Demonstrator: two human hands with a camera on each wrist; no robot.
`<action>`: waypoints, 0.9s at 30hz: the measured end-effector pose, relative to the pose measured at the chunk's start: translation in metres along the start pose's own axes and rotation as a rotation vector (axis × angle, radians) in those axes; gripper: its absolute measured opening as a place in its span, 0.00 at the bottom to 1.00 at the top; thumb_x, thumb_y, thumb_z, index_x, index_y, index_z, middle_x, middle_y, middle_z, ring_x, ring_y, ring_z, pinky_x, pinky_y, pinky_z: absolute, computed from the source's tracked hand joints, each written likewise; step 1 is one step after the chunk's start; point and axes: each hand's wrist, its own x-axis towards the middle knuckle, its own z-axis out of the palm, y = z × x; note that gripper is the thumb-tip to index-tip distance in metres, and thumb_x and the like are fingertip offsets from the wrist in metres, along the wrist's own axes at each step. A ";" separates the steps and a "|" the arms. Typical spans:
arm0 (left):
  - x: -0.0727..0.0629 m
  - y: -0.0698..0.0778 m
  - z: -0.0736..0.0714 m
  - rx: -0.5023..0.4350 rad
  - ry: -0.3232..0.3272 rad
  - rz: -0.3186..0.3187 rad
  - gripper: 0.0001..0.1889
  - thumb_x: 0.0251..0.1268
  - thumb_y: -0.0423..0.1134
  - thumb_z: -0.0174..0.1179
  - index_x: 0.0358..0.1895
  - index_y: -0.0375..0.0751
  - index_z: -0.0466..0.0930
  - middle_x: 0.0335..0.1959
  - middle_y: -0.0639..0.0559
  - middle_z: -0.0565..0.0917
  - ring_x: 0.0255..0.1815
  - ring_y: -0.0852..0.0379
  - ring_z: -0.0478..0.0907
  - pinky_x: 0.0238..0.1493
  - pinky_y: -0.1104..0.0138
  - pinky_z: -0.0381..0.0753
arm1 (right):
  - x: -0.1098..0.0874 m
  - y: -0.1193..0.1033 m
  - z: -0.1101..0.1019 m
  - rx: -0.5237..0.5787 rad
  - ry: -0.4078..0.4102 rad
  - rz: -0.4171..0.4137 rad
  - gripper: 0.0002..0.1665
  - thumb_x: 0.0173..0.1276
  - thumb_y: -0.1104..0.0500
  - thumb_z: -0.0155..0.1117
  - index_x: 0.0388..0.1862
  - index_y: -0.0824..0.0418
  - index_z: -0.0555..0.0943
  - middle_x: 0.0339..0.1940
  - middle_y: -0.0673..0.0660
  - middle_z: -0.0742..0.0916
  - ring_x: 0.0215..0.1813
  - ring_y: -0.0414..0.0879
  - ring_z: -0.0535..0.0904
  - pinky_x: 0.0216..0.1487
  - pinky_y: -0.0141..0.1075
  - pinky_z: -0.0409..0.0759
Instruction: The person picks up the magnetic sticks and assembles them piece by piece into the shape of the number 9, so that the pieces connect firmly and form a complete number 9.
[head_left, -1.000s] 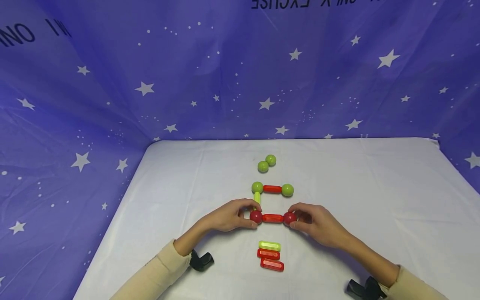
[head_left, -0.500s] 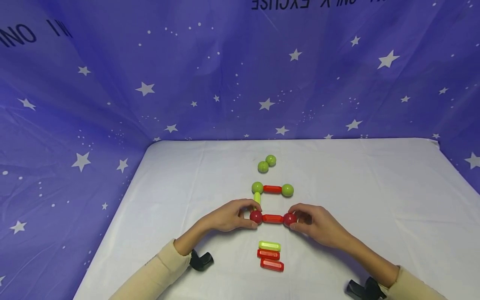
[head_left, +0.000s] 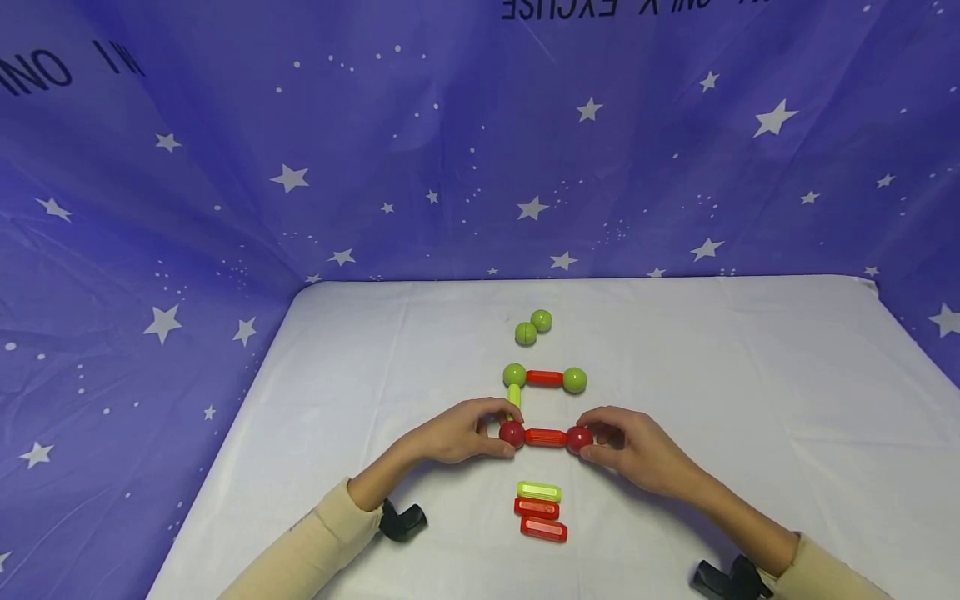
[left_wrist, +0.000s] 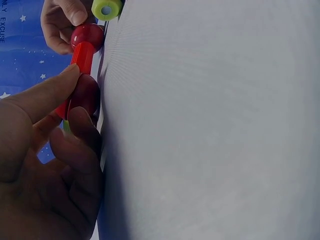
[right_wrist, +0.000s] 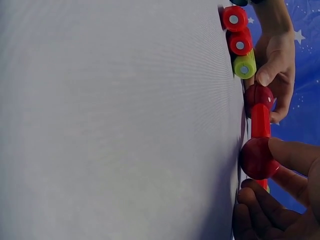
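My left hand [head_left: 457,432] pinches a dark red ball [head_left: 512,434] between thumb and fingers. Opposite it, my right hand [head_left: 637,446] grips a second red ball [head_left: 579,439]. A red ridged rod [head_left: 545,437] joins the two balls, lying level just over the white cloth. From the left ball a yellow-green rod [head_left: 513,398] runs away to a green ball [head_left: 514,375], its near end partly hidden by my left fingers. Another red rod [head_left: 544,378] links that ball to a green ball [head_left: 575,380] on the right. In the right wrist view, my right thumb lies against the near red ball [right_wrist: 259,159].
Two loose green balls [head_left: 526,333] touch each other farther back. Nearer the front lie a yellow-green rod [head_left: 539,492] and two red rods [head_left: 543,529], side by side. Black wrist mounts [head_left: 402,522] sit at both sleeves. A blue star-printed curtain [head_left: 480,167] surrounds the table.
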 end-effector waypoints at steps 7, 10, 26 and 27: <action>0.000 -0.001 0.000 0.001 0.001 0.002 0.20 0.62 0.41 0.69 0.57 0.47 0.77 0.43 0.57 0.76 0.30 0.59 0.71 0.35 0.68 0.71 | 0.000 0.001 0.001 0.005 0.007 -0.002 0.17 0.61 0.60 0.73 0.50 0.56 0.83 0.38 0.44 0.84 0.38 0.41 0.77 0.40 0.34 0.77; 0.000 -0.001 0.001 -0.001 0.003 0.006 0.20 0.62 0.41 0.69 0.57 0.47 0.77 0.43 0.57 0.76 0.30 0.59 0.71 0.35 0.68 0.71 | 0.000 0.000 0.001 0.009 0.006 -0.001 0.17 0.61 0.60 0.73 0.50 0.56 0.83 0.38 0.44 0.84 0.37 0.41 0.77 0.39 0.34 0.77; 0.000 -0.001 0.001 -0.001 0.006 0.011 0.20 0.62 0.41 0.70 0.56 0.48 0.77 0.43 0.58 0.76 0.30 0.60 0.71 0.36 0.68 0.71 | 0.000 -0.002 0.000 0.005 0.014 0.009 0.17 0.61 0.60 0.73 0.50 0.57 0.83 0.38 0.45 0.84 0.37 0.41 0.77 0.39 0.33 0.77; 0.000 -0.001 0.001 -0.001 0.006 0.011 0.20 0.62 0.41 0.70 0.56 0.49 0.77 0.43 0.58 0.76 0.30 0.60 0.71 0.36 0.68 0.71 | 0.000 -0.003 0.000 0.004 0.016 0.006 0.17 0.61 0.60 0.73 0.50 0.57 0.83 0.38 0.45 0.84 0.37 0.41 0.76 0.39 0.33 0.77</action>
